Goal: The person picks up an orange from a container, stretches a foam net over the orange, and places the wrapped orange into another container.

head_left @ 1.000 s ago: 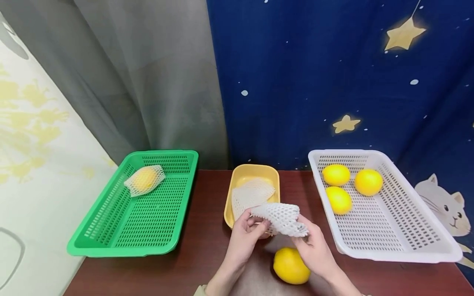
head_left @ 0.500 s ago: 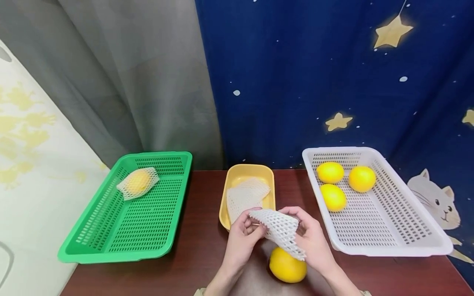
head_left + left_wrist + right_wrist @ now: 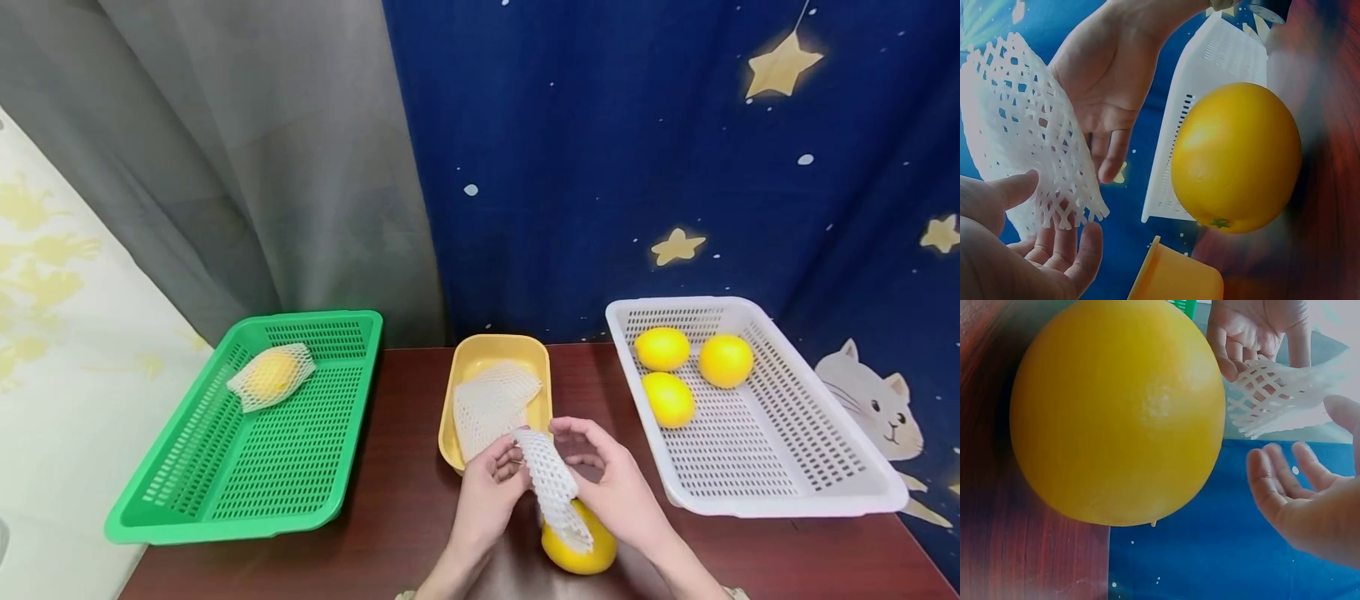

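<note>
My left hand (image 3: 486, 504) pinches a white foam net sleeve (image 3: 549, 475) by its near end, thumb on one side and fingers on the other. The mesh droops toward a yellow citrus-like fruit (image 3: 602, 546) on the table and overlaps it in the head view. In the left wrist view that fruit (image 3: 1235, 159) shows a small green stem end. My right hand (image 3: 621, 492) is beside the sleeve, its fingers spread and lightly bent. From the right wrist view, those fingers (image 3: 1266, 481) stand apart from the mesh, with the thumb close to it.
A yellow tub (image 3: 447, 433) holding more white net sleeves stands behind my hands. To the left, a green basket (image 3: 348, 467) holds one netted fruit (image 3: 272, 375). The white basket (image 3: 675, 492) on the right contains three bare yellow fruits (image 3: 726, 361).
The right hand has let go of the sleeve and its fingers have spread. The sleeve has swung from lying sideways to hanging down over the fruit. The head view has shifted slightly.
</note>
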The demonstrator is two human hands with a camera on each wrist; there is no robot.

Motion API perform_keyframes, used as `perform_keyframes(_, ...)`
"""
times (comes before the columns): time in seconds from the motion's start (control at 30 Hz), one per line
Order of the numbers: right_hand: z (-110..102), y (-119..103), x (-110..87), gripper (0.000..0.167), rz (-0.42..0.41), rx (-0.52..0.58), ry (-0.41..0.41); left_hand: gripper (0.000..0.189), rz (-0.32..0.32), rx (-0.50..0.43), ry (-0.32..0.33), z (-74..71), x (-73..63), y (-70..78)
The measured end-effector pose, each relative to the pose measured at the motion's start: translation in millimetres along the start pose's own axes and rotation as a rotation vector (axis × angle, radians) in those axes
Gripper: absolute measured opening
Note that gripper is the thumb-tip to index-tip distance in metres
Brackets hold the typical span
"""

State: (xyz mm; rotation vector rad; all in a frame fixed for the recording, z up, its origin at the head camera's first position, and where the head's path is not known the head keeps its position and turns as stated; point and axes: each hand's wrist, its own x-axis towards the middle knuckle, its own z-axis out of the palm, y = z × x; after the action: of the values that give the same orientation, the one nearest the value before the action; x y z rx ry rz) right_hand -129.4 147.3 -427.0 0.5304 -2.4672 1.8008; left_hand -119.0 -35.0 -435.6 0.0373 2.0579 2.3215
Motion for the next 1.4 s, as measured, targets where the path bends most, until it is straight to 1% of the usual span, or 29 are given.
perform_keyframes(0.07,-0.1,0.8,0.4,0.047,-0.002,-0.01,-0.024,0.055,-0.002,-0.009,-0.011,-0.5,0.0,-0.4)
perform_keyframes(0.13,-0.5,0.8,0.5,0.048,0.008,-0.01,-0.054,0.052,-0.003,-0.016,-0.035,-1.3,0.4,-1.1)
perform_keyframes(0.27,-1.8,-1.1,0.6,0.05,0.053,0.011,-0.098,0.043,-0.016,-0.022,-0.082,-2.5,0.7,-1.7)
perform_keyframes(0.33,-2.5,-2.0,0.6,0.052,0.068,0.014,-0.098,0.039,-0.022,-0.019,-0.096,-3.0,0.8,-1.7)
perform_keyframes(0.47,-4.4,-3.5,1.1,0.058,0.11,0.02,-0.073,0.043,-0.027,-0.029,-0.089,-4.5,1.7,-1.3)
perform_keyframes(0.57,-6.6,-4.1,2.3,0.059,0.163,0.077,-0.056,0.048,-0.03,-0.05,-0.098,-7.0,2.5,-0.3)
perform_keyframes(0.67,-9.2,-3.9,3.2,0.053,0.207,0.164,-0.077,0.048,-0.044,-0.054,-0.156,-10.4,2.7,1.5)
perform_keyframes(0.73,-10.2,-3.4,3.4,0.05,0.218,0.208,-0.097,0.05,-0.058,-0.056,-0.215,-13.0,2.3,2.6)
perform_keyframes(0.77,-10.5,-2.8,3.4,0.048,0.217,0.224,-0.109,0.052,-0.069,-0.048,-0.244,-14.1,2.2,3.1)
perform_keyframes(0.83,-10.3,-1.5,3.6,0.045,0.2,0.218,-0.112,0.055,-0.107,-0.027,-0.283,-15.7,1.9,4.3)
perform_keyframes(0.93,-9.1,1.1,4.2,0.04,0.161,0.232,-0.119,0.054,-0.152,0.004,-0.314,-16.9,1.7,5.3)
perform_keyframes(1.0,-8.6,2.7,4.6,0.038,0.136,0.249,-0.129,0.051,-0.159,0.025,-0.307,-16.5,1.9,5.5)
perform_keyframes(1.07,-8.9,3.9,4.9,0.038,0.116,0.282,-0.144,0.043,-0.159,0.015,-0.279,-15.4,2.9,5.2)
perform_keyframes(1.13,-10.0,5.4,5.4,0.04,0.097,0.318,-0.158,0.03,-0.145,-0.013,-0.233,-14.6,3.8,5.3)
perform_keyframes(1.2,-11.9,5.7,6.0,0.044,0.083,0.336,-0.161,0.024,-0.125,-0.04,-0.171,-14.1,4.8,6.1)
perform_keyframes(1.3,-15.5,5.9,6.5,0.047,0.07,0.401,-0.173,0.021,-0.102,-0.087,-0.097,-14.5,5.5,8.1)
perform_keyframes(1.4,-19.7,5.1,6.7,0.042,0.058,0.425,-0.154,0.019,-0.087,-0.116,-0.042,-15.5,5.8,9.2)
